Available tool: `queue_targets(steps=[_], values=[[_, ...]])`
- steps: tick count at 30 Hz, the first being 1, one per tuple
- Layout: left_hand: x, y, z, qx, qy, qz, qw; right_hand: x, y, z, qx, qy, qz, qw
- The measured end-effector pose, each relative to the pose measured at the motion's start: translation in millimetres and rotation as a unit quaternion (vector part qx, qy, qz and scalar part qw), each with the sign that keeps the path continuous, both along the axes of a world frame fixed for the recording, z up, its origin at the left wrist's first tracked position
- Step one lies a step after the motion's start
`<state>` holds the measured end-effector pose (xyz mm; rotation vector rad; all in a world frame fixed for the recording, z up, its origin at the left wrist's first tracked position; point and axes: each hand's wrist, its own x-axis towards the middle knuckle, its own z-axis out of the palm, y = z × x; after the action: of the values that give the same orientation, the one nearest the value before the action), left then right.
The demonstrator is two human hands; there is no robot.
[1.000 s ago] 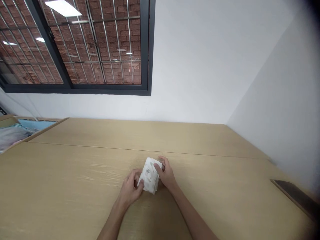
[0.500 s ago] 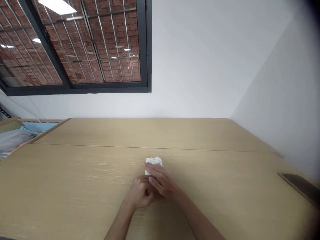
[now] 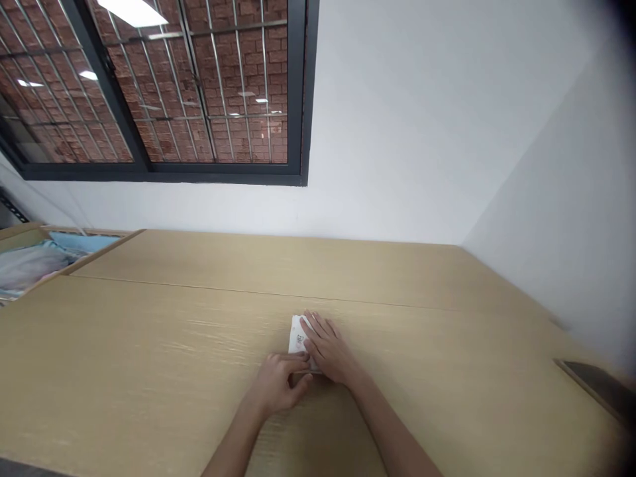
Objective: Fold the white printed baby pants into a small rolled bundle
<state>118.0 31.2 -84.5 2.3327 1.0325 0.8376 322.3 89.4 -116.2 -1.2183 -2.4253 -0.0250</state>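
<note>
A small flat white packet (image 3: 297, 336) with a little dark print lies on the wooden tabletop (image 3: 163, 384). My right hand (image 3: 325, 348) rests flat over its right part, fingers stretched toward the far edge and slightly apart. At the near edge, my left hand (image 3: 281, 382) grips the packet, fingers bent over it and the thumb curved below. Both hands hide much of the packet, so its full outline and exact kind cannot be made out.
A seam (image 3: 218, 289) crosses the tabletop behind the packet. At the back left sits an open wooden bin (image 3: 106, 250) holding cloth-like items. A dark recess (image 3: 596, 384) is cut in at the right. White wall (image 3: 387, 132) and a barred window (image 3: 199, 99) stand behind.
My right hand has slid forward and right, off my left hand, and now lies flat on the packet. The packet's top looks flatter and its print shows. The view has tilted slightly.
</note>
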Motion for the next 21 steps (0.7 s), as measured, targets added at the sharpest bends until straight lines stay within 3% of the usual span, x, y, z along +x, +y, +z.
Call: queue_targets(steps=[5, 10, 13, 16, 21], values=[[5, 6, -11.6, 0.027, -0.027, 0.054, 0.998, 2, 4, -9.0, -0.036, 0.052, -0.064, 0.996], [6, 15, -27.0, 0.049, -0.024, 0.236, 0.97, 8, 13, -15.4, -0.063, 0.144, -0.105, 0.982], [4, 18, -31.6, 0.048, 0.004, 0.304, 0.951, 11, 14, -14.8, -0.052, 0.211, -0.109, 0.97], [6, 16, -32.0, 0.039, 0.039, 0.32, 0.946, 10, 11, -11.9, -0.029, 0.237, -0.1, 0.966], [10, 15, -31.5, 0.023, 0.062, 0.287, 0.956, 8, 10, -10.3, -0.024, 0.234, -0.099, 0.967]])
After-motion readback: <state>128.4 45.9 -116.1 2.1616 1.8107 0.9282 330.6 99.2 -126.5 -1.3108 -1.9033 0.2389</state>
